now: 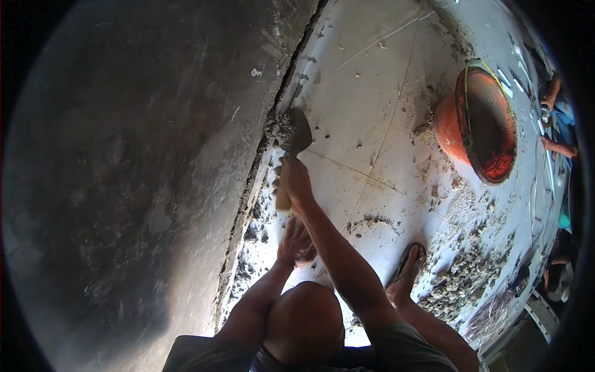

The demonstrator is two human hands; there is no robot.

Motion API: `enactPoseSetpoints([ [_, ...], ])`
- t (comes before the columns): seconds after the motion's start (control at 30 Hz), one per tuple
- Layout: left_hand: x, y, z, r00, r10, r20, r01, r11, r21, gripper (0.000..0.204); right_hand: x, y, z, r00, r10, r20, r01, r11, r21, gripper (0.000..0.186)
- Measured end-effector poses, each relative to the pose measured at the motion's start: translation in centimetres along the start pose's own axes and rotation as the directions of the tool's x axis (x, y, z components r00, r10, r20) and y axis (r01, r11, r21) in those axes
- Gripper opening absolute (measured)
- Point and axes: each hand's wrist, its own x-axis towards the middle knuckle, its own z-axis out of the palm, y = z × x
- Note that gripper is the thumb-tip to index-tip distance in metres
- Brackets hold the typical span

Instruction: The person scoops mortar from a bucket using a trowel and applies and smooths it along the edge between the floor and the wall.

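Observation:
My right hand (295,180) is closed round the pale handle of a trowel (300,131). Its dark blade points away from me, beside the dark gap (255,162) that edges the pale tiled floor. Grey mortar (281,129) lies at the blade's left side, against that gap. Nearer to me and lower, my left hand (296,243) has its fingers partly stretched out, with nothing visible held in it. Crumbs of mortar (254,232) are scattered on the floor to its left.
A large dark grey cement surface (124,173) fills the left side. An orange bucket (455,124) with a dirty rim stands at the right. Mortar rubble (471,276) lies to the right of my sandalled foot (409,266). Another person's arms (558,146) show at the far right.

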Motion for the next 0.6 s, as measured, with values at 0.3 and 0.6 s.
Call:
enactPoseSetpoints([
  [0.3, 0.9, 0.6, -1.1, 1.000, 0.000, -0.015, 0.000, 0.999, -0.033, 0.062, -2.6, -2.2, -6.8, 0.825, -0.152, 0.545, -0.190, 0.832, 0.520, 0.041],
  [0.6, 2.4, 1.6, -4.2, 0.999, -0.035, 0.015, 0.037, 0.964, -0.262, 0.072, -13.1, -8.0, -9.9, 0.631, -0.765, -0.130, 0.751, 0.561, 0.348, 0.038],
])
